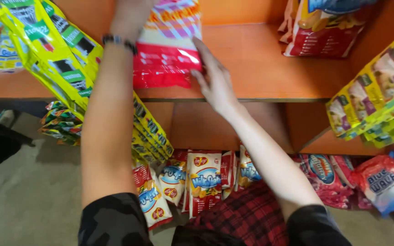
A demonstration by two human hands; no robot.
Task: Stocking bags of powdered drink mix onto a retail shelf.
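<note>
A red, white and orange snack bag (167, 43) stands on the orange wooden shelf (261, 68). My left hand (131, 18) reaches up at the bag's upper left side, a dark beaded bracelet on its wrist. My right hand (213, 77) presses flat with spread fingers against the bag's lower right edge. Both forearms come up from dark sleeves at the bottom of the view. The left hand's fingers are cut off by the top of the frame.
Hanging strips of yellow sachets (51, 50) drape to the left, and more yellow packets (375, 100) hang at right. Another large bag (324, 27) stands at the shelf's back right. Below lie several snack bags (204, 177) and pink-red packs (379, 182) on the floor.
</note>
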